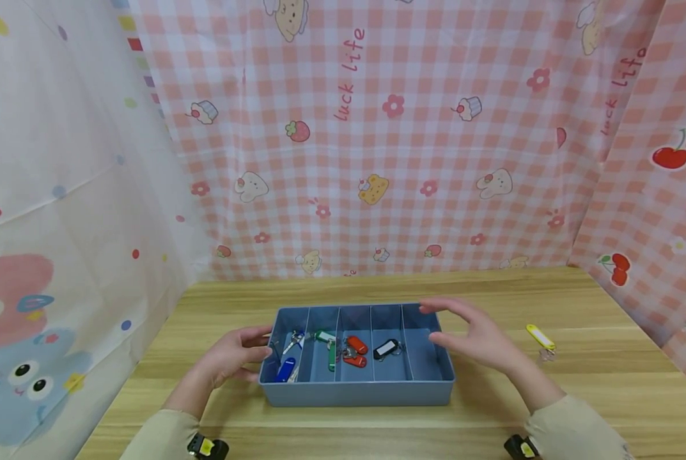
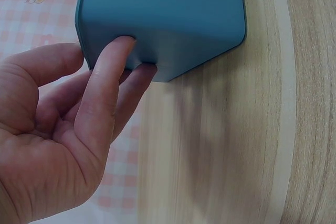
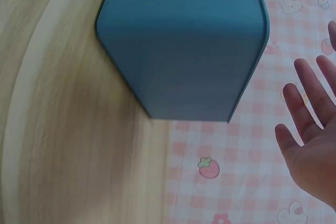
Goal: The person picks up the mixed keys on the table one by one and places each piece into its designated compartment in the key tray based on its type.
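Observation:
A grey-blue box (image 1: 357, 393) with several compartments stands on the wooden table. From left to right, its compartments hold blue key tags (image 1: 286, 370) with keys, green key tags (image 1: 332, 355), red key tags (image 1: 357, 345) and a black-framed key tag (image 1: 386, 348). The rightmost compartment shows its bare bottom. My left hand (image 1: 230, 358) touches the box's left end, fingertips (image 2: 124, 45) against the outer wall. Apart from the box, my right hand (image 3: 315, 140) has its fingers spread; in the head view it is over the right end.
A yellow key tag (image 1: 541, 337) with a ring lies on the table (image 1: 596, 383) to the right of my right hand. A pink checked cloth (image 1: 377, 147) hangs behind the table, and a white patterned cloth (image 1: 89, 191) hangs at left.

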`<state>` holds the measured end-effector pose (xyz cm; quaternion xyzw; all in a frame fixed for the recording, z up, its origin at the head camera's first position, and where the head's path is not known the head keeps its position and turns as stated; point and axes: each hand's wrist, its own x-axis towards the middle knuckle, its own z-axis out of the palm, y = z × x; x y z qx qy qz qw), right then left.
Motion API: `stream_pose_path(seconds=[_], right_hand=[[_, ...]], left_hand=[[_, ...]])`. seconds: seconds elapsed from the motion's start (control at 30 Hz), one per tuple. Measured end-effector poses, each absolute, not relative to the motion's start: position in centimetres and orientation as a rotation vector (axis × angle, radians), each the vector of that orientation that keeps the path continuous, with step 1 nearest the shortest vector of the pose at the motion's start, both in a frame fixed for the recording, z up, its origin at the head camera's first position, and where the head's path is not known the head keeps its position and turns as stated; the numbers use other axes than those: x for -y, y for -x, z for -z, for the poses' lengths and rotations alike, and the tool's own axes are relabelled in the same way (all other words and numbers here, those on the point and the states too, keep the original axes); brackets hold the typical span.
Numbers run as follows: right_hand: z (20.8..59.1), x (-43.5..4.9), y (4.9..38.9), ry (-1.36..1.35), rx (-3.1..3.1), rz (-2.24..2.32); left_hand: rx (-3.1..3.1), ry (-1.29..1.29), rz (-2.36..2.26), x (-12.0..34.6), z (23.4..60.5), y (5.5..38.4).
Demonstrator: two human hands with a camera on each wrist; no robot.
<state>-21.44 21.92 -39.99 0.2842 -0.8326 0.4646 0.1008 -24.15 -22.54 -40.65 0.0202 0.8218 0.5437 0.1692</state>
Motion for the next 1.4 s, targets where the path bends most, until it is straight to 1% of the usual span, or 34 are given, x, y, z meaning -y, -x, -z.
stream_pose_path(seconds=[0.37,0.63,0.9,1.2,1.4], right_hand=[[40.9,-24.2,20.8,-0.896,2.464,-1.233],[41.5,-26.3,20.1,-0.846,2.52,-1.116],[42.1,-28.5,19.9,-0.925,2.436,-1.101],[42.4,-31.1,19.3,-0.84,2.46,-1.057],[42.5,-32.8,19.2,-0.859,2.437,-1.024]], left_hand=[[-2.353,0.004,-1.534,22.4,40.5,24.1],[-2.339,-0.019,-1.543,22.4,40.5,24.1],[-2.337,-0.057,-1.537,22.5,40.4,24.1],[-2.342,-0.061,-1.534,22.6,40.7,24.2],[-2.314,-0.091,-1.55,22.6,40.6,24.2]])
